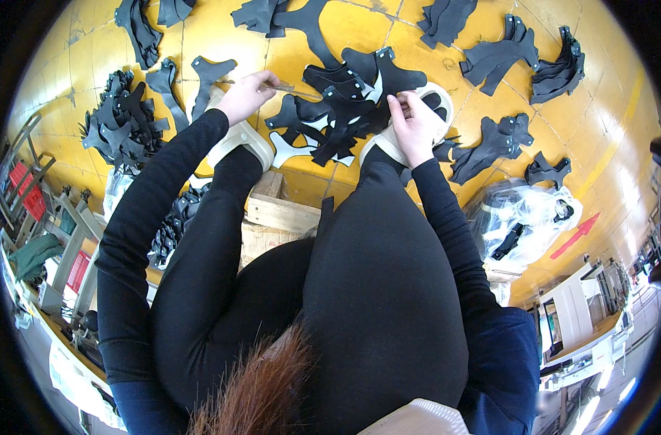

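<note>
Mid-marking: left hand (245, 94) pinching a thin stick (290, 88), right hand (415, 127) closed on the black cut pieces (337, 116), next stroke needing steady aim.

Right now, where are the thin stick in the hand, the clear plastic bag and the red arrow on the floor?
thin stick-like tool (290, 88), head view, mid-shaft
crumpled clear plastic bag (522, 210), head view, its top surface
red painted floor arrow (575, 235), head view, its shaft

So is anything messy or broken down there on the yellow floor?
Nothing looks broken. The black cut pieces lie in loose, overlapping heaps all over the yellow floor, not in neat stacks. The floor's paint is scuffed and worn at the top left. The left hand holds a thin stick-like tool; the right hand touches the pieces.
</note>
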The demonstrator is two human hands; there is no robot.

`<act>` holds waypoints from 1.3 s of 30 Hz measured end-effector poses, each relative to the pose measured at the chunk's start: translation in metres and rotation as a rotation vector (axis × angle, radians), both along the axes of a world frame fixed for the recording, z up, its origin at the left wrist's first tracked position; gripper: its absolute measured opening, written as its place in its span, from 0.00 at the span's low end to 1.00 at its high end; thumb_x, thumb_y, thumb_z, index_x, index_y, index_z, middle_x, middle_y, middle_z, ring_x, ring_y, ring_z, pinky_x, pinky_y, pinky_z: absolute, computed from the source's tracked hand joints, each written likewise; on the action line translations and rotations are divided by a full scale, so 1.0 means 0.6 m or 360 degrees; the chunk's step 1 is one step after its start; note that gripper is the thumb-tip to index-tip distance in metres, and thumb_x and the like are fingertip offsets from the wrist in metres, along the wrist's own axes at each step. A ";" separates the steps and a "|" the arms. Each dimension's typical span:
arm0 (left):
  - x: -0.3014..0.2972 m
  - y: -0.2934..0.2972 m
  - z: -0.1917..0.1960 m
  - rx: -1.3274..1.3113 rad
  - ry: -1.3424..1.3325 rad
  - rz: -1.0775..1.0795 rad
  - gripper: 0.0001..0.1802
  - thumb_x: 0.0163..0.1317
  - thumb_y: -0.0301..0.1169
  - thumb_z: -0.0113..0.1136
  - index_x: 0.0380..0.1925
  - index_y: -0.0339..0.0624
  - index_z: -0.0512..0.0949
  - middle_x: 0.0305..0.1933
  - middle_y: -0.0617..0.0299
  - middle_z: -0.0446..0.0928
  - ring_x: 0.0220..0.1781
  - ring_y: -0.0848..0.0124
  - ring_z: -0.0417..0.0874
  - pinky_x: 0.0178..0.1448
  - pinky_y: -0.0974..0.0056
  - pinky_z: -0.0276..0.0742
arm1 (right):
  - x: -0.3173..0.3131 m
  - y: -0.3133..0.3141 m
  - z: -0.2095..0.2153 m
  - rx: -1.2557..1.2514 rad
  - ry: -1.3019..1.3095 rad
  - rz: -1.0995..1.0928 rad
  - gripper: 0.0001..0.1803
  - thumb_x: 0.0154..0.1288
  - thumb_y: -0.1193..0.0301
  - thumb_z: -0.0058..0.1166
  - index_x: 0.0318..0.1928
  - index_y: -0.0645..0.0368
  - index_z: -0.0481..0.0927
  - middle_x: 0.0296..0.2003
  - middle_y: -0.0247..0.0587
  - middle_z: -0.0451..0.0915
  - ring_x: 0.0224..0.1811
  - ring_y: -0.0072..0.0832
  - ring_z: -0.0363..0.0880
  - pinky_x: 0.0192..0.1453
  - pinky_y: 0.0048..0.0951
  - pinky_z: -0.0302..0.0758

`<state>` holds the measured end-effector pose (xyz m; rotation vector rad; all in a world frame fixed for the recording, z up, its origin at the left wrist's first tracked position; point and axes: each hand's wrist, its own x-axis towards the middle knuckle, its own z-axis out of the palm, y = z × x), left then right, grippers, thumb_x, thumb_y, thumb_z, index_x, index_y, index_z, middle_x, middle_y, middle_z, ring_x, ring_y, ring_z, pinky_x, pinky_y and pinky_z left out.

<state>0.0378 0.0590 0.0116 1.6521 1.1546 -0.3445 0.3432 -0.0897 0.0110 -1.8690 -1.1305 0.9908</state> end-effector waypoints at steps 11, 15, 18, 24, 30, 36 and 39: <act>0.016 -0.032 0.012 -0.0221 0.0129 -0.0196 0.16 0.62 0.33 0.56 0.48 0.39 0.76 0.45 0.56 0.81 0.44 0.65 0.81 0.52 0.63 0.75 | 0.002 -0.003 -0.001 -0.0128 0.0078 0.0022 0.07 0.66 0.72 0.58 0.37 0.62 0.76 0.24 0.34 0.75 0.25 0.19 0.71 0.31 0.22 0.70; 0.006 -0.024 0.009 -0.0307 0.0076 -0.0069 0.16 0.60 0.34 0.56 0.46 0.39 0.77 0.42 0.55 0.81 0.42 0.63 0.82 0.51 0.61 0.76 | 0.000 0.001 0.004 -0.0081 0.0060 0.0044 0.07 0.66 0.72 0.58 0.37 0.62 0.76 0.24 0.34 0.75 0.24 0.19 0.71 0.31 0.22 0.69; 0.025 -0.019 0.024 -0.0367 0.0041 0.0078 0.17 0.61 0.33 0.56 0.49 0.41 0.75 0.40 0.57 0.80 0.41 0.66 0.82 0.50 0.63 0.76 | 0.003 -0.001 0.003 -0.0088 0.0069 0.0025 0.07 0.66 0.71 0.58 0.37 0.62 0.76 0.24 0.34 0.75 0.24 0.19 0.71 0.31 0.22 0.70; 0.043 -0.023 0.034 -0.0681 -0.0056 0.0169 0.22 0.62 0.35 0.58 0.55 0.41 0.73 0.45 0.62 0.80 0.49 0.69 0.80 0.55 0.64 0.74 | -0.018 0.015 0.015 -0.0263 0.0740 -0.0325 0.08 0.67 0.71 0.57 0.39 0.63 0.76 0.27 0.34 0.78 0.26 0.19 0.73 0.32 0.21 0.72; 0.079 -0.044 0.064 -0.1212 -0.0522 0.0885 0.24 0.68 0.43 0.55 0.61 0.46 0.70 0.56 0.63 0.76 0.59 0.73 0.73 0.63 0.67 0.65 | -0.099 0.067 0.024 -0.0582 0.1377 0.0285 0.12 0.69 0.71 0.52 0.46 0.68 0.77 0.29 0.38 0.82 0.27 0.22 0.81 0.34 0.20 0.76; 0.061 -0.039 0.025 -0.1137 -0.0211 0.1054 0.14 0.71 0.40 0.50 0.51 0.48 0.74 0.49 0.68 0.79 0.47 0.78 0.79 0.56 0.66 0.69 | -0.092 0.085 0.005 -0.0133 -0.0023 0.0800 0.09 0.63 0.70 0.52 0.39 0.60 0.83 0.34 0.45 0.83 0.36 0.43 0.82 0.42 0.35 0.77; 0.055 -0.024 0.032 -0.1057 -0.0095 0.1271 0.12 0.72 0.34 0.48 0.52 0.45 0.73 0.45 0.66 0.79 0.45 0.75 0.81 0.58 0.64 0.72 | -0.045 0.095 -0.009 0.0076 -0.0280 0.0477 0.07 0.63 0.72 0.49 0.37 0.56 0.81 0.33 0.44 0.81 0.39 0.41 0.81 0.45 0.39 0.76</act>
